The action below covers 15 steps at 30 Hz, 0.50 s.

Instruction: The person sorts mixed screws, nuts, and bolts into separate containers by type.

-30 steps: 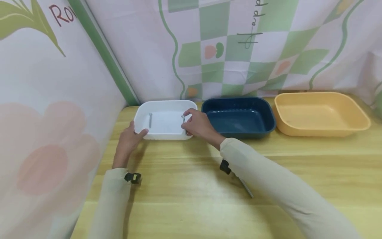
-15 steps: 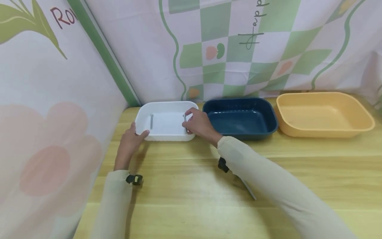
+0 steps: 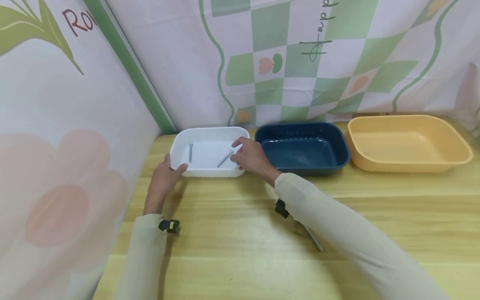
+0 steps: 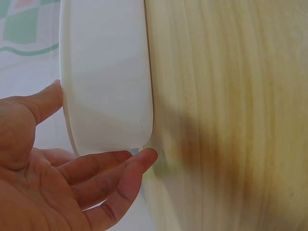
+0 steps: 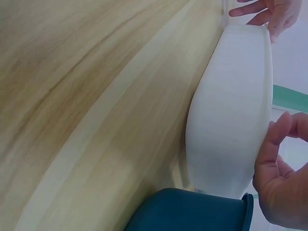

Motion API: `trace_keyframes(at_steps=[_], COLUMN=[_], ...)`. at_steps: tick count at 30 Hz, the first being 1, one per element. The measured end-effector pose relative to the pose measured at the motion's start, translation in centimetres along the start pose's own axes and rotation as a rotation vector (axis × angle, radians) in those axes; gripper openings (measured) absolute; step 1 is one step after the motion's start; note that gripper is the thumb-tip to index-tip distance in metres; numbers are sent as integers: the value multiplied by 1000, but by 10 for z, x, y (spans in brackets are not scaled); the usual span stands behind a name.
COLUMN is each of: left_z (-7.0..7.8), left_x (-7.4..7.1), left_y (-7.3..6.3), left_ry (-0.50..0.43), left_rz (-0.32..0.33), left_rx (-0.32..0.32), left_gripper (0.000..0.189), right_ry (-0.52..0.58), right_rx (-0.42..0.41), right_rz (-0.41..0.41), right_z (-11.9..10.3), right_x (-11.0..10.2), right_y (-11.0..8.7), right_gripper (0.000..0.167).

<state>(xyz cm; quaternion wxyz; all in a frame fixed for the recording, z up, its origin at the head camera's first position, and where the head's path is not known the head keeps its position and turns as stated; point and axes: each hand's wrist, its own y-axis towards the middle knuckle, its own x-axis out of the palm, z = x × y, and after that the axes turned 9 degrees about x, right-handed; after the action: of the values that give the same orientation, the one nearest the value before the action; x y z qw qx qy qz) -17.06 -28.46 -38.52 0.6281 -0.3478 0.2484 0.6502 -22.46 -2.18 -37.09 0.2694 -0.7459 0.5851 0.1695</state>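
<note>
A white tray (image 3: 208, 172) stands at the left on the table. Inside it one bolt (image 3: 190, 153) lies lengthwise near the left end. Another bolt (image 3: 224, 159) lies slantwise at the right, its upper end close to the thumb of my right hand (image 3: 255, 158). That hand reaches over the tray's right end, thumb and forefinger apart with nothing seen between them. My left hand (image 3: 163, 179) holds the left front corner, thumb at the rim and bent fingers (image 4: 103, 166) against the outside wall. In the right wrist view the tray wall hides the bolts.
A dark blue tray (image 3: 301, 171) stands close to the white one's right, then a yellow tray (image 3: 405, 166). A thin grey rod (image 3: 314, 239) shows beside the right sleeve, its upper end hidden. A patterned cloth (image 3: 270, 91) hangs behind the trays.
The right-hand bolt was pinched upright between my right thumb and forefinger; it now lies slantwise, apart from the forefinger. My left hand and the other bolt stay where they were.
</note>
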Motion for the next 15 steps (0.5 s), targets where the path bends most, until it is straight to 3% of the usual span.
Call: trace_keyframes(at_steps=[6,15], left_z=[-1,-2], left_x=[2,1], left_y=[-1,3], left_ry=[-9,-4], left_rz=[22,1], left_rx=[9,-7], left_gripper=[89,88], right_ry=[59,195], right_rx=[-40,-68], right_rz=[-40,-172], right_z=[7,18], right_x=[-4,-16], right_y=[-3,-17], right_gripper=[34,35])
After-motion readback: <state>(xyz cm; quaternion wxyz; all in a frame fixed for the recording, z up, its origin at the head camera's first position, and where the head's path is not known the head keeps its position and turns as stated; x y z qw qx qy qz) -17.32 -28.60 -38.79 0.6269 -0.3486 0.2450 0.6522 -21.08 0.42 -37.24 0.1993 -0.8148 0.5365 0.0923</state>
